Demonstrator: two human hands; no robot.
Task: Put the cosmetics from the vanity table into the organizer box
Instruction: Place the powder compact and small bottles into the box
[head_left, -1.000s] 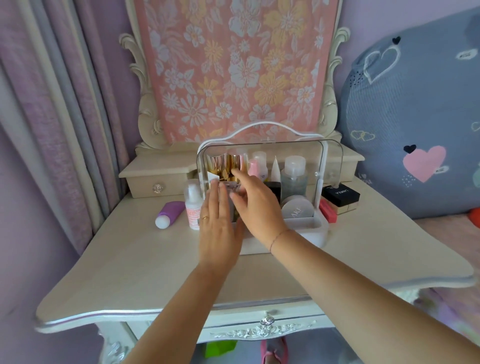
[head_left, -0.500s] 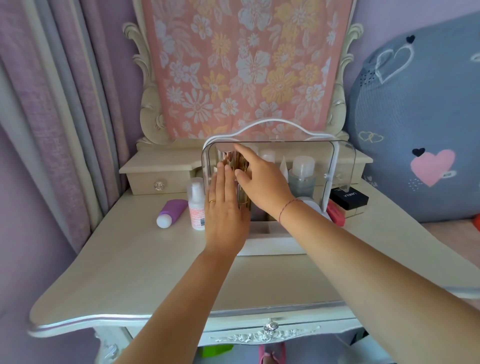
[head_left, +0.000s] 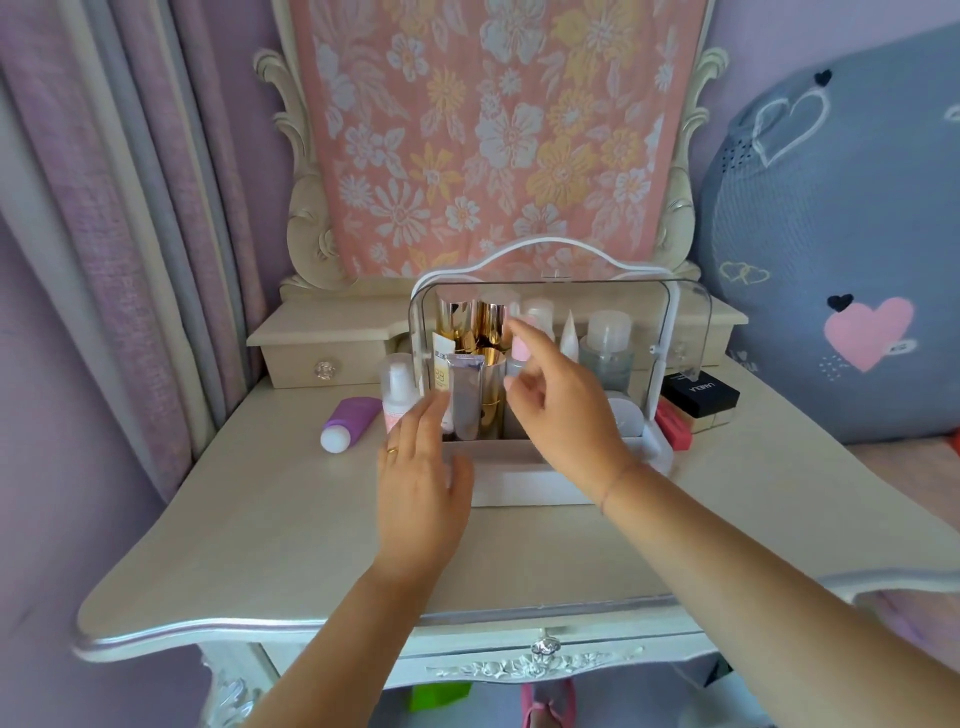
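A white organizer box (head_left: 524, 475) with a clear lid and an arched handle stands at the middle of the vanity table (head_left: 291, 525). Inside stand gold bottles (head_left: 475, 327), a grey tube (head_left: 466, 395), a BB tube (head_left: 440, 366) and clear bottles (head_left: 607, 345). My left hand (head_left: 421, 483) hovers flat before the box's left front, fingers apart, holding nothing. Over the box's middle my right hand (head_left: 561, 410) has its fingers spread, empty. A purple tube (head_left: 350, 422) lies left of the box beside a white-and-pink bottle (head_left: 397, 389). A black box (head_left: 698, 396) and a red item (head_left: 672, 426) sit to the right.
A carved mirror frame draped with a pink floral cloth (head_left: 493, 135) rises behind the box, with small drawers (head_left: 324, 358) at its base. Curtains (head_left: 130, 234) hang at the left. A grey heart-patterned cushion (head_left: 841, 260) leans at the right. The table's front edge has a drawer knob (head_left: 545, 647).
My right hand has drawn back out of the left compartment and spread its fingers. My left hand has slid down and away from the box front, uncovering the grey tube.
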